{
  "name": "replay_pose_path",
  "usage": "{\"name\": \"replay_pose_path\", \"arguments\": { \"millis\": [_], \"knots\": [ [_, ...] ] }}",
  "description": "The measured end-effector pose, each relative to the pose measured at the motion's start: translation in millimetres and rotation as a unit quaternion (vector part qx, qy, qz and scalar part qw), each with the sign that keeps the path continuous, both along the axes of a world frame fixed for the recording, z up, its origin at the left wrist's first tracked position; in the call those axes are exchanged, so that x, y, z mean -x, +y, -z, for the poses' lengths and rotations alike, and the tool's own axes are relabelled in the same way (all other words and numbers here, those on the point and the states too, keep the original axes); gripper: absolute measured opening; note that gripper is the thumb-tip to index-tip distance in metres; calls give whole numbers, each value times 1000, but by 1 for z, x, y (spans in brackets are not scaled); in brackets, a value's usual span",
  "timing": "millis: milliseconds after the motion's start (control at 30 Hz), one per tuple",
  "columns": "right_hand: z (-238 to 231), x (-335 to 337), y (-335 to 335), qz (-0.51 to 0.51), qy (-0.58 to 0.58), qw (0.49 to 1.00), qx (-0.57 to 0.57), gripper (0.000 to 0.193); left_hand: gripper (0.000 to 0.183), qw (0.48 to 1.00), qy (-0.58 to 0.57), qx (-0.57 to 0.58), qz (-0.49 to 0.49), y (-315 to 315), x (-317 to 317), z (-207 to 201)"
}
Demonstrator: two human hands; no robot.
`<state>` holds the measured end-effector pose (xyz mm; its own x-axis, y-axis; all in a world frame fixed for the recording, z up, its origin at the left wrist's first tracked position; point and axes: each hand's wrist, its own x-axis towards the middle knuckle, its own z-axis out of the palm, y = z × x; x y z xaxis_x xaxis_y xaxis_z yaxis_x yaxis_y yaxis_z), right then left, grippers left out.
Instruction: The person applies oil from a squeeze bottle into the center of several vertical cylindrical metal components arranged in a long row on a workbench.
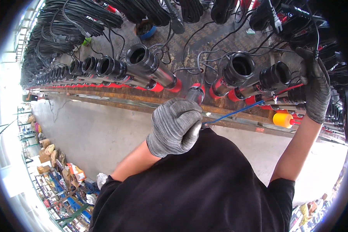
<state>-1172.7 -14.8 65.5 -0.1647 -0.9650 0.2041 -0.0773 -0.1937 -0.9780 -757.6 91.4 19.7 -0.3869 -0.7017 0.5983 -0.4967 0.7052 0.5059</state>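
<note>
Left hand (176,125) is curled tightly round the tube (195,94), at the bench (203,44) edge. Right hand (316,87) is raised, fingers fairly straight — whether they pinch the cable (318,38), I cannot tell. Probably best: hold the tube steady — keep cables untangled.

The tabletop (230,42) is long, brown and stained, with a worn wooden edge (120,96) on its near side. Below the tabletop lies a smooth gray floor (100,133). Across from the tabletop, off to its left, is a big messy pile: brown boxes (44,155), an orange and white bag (77,173) and green metal bars (75,212). Another heap (307,210) sits across from the tabletop's right side. Bright white light (4,104) glows past the tabletop's left end, hiding what is there.
</note>
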Motion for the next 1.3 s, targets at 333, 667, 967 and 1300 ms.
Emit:
{"name": "replay_pose_path", "arguments": {
  "millis": [333,667,967,1300],
  "knots": [
    [-10,-10,5,-21,18,999,-24,57,22,1000,-1,-19,-10,-21,-3,-7],
    [-9,-9,3,3,-28,999,-24,51,22,1000,14,-11,23,-38,6,-13],
    [-8,9,7,-43,-37,998,-13,47,48,991,111,-52,51,-46,9,-8],
    [3,22,9,92,11,996,5,45,81,975,200,-66,75,-40,5,18]
  ]
}}
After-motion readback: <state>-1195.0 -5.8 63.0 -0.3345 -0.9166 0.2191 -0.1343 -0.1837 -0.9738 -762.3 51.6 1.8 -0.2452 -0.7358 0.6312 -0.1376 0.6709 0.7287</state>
